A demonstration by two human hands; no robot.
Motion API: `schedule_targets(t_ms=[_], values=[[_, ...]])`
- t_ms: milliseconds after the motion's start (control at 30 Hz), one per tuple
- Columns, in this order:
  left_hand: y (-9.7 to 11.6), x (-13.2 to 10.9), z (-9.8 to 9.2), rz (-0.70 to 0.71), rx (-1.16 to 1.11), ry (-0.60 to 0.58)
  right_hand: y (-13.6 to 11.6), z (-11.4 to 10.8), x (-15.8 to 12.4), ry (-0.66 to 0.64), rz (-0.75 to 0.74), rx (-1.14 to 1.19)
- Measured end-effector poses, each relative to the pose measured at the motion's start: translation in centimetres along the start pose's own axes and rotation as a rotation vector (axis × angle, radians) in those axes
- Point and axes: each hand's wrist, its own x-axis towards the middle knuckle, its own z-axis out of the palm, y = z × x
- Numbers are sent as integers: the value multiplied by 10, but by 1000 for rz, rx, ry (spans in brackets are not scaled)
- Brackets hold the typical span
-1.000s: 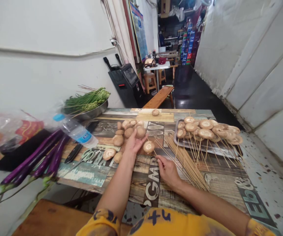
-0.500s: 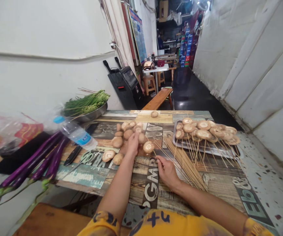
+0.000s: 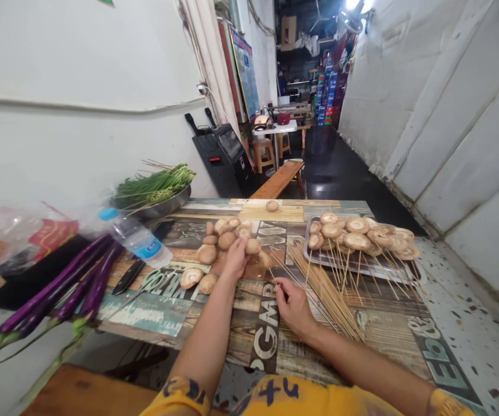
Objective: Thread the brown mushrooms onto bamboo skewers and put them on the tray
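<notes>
Mushroom (image 3: pixel 266 259) on the skewer (image 3: pixel 273 275) in the right hand (image 3: pixel 295 306) has turned edge-on.

The right hand (image 3: pixel 293 306) holds a stick (image 3: pixel 274 278), on whose end sits one mushroom (image 3: pixel 265 259), slightly blurred. The left hand (image 3: pixel 235 260) is at the pile (image 3: pixel 218 238) of mushrooms; whether it grips one is not clear. Loose sticks (image 3: pixel 333 294) lie beside the tray (image 3: pixel 309 252) of skewered mushrooms (image 3: pixel 357 234). Leftward are a bottle (image 3: pixel 147 247), a knife (image 3: pixel 128 277) and eggplants (image 3: pixel 65 284).
</notes>
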Motion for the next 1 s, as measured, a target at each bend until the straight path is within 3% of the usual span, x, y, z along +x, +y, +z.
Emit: schedule_targets(t_ms=[233, 433, 667, 867, 1000], values=[[7, -6, 7, -155, -333, -22, -7, 1, -5, -113, 30, 139], [10, -4, 5, -234, -426, 20, -5, 2, -5, -113, 116, 164], [14, -9, 11, -347, -513, -57, -3, 2, -6, -152, 147, 146], [21, -19, 23, -371, -606, -49, 0, 2, -4, -148, 169, 84], [21, -20, 26, -347, -645, -48, 2, 2, 1, -217, 247, 127]])
